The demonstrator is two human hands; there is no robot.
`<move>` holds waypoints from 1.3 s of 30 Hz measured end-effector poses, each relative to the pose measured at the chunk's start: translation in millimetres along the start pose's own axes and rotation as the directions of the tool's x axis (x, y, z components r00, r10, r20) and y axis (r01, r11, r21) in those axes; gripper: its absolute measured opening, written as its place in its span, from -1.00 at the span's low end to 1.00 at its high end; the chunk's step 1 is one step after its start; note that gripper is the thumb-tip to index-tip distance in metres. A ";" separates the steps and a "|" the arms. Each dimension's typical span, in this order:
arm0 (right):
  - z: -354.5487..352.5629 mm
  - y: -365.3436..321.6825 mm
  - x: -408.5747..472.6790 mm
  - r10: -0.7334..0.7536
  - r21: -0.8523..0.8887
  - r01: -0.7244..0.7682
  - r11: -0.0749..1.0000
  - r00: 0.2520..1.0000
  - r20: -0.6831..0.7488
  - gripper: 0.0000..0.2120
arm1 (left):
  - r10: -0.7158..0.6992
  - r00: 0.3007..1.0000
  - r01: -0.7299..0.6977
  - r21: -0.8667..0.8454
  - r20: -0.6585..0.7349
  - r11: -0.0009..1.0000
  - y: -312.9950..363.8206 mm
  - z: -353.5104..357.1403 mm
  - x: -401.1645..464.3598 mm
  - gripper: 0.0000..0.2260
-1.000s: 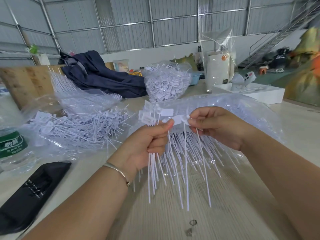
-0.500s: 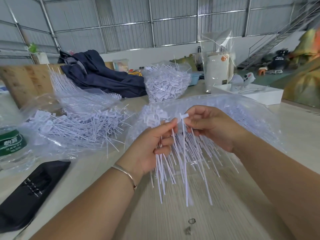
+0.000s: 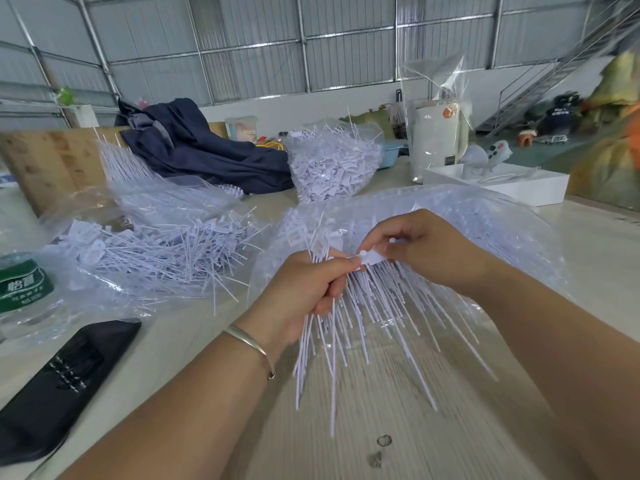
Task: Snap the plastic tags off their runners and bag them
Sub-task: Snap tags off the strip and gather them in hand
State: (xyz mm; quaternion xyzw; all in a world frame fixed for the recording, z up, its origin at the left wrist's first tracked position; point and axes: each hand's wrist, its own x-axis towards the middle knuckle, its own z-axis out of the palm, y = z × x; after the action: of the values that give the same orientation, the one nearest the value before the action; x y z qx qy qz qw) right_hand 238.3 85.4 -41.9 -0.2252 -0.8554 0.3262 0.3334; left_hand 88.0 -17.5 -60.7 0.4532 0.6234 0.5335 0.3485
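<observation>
Left hand [image 3: 304, 292]: fingers curled round a bundle of tags [image 3: 349, 327], thin white plastic stems that fan downward and outward below the fist, flat tag heads bunched above the thumb. A plain metal bangle [image 3: 250, 344] sits on that wrist.

Right hand [image 3: 420, 249]: thumb and fingertips pinch one small flat white tag head [image 3: 370, 258] at the top of the bundle, just beside the left thumb tip. Whether this piece is joined to a runner cannot be told.

Both hands are held above the bench [image 3: 398, 427], a pale wood-grain surface with two small dark marks near the front edge.

Behind the hands lies a large clear plastic bag [image 3: 485, 230], crinkled and glossy, with white stems visible through the film. To the left, an open clear bag holds a loose heap of tags [image 3: 166, 251], stems crossing at all angles. Further back stands a bulging clear bag of small tags [image 3: 332, 164].

Left edge: a clear water bottle [image 3: 24, 292] with a green label; near it a flat black pouch [image 3: 59, 382], matte. A dark blue garment [image 3: 201, 150] is crumpled at the back. A white rectangular tray [image 3: 519, 188] sits at right rear.
</observation>
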 end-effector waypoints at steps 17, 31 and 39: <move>-8.4 12.3 1.4 0.177 0.313 -0.188 0.931 0.982 0.062 -0.91 | -0.082 0.997 0.083 -0.125 0.006 0.989 4.0 -10.2 2.2 -0.79; 5.0 8.8 -1.2 0.095 0.400 -0.143 0.905 0.986 0.138 -0.94 | -0.081 0.993 0.095 -0.179 0.084 0.979 3.8 -3.0 0.3 -0.76; -6.7 11.2 2.5 0.136 0.658 -0.203 0.725 0.979 0.151 -0.87 | -0.077 0.996 0.086 -0.393 0.038 0.916 5.4 -14.2 4.8 -0.74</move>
State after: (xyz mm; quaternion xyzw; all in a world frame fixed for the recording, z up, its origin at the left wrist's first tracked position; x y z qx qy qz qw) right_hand 243.3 97.3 -45.0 -0.1522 -0.6709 0.6510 0.3209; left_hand 74.3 -17.9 -52.5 0.3531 0.5180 0.6280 0.4612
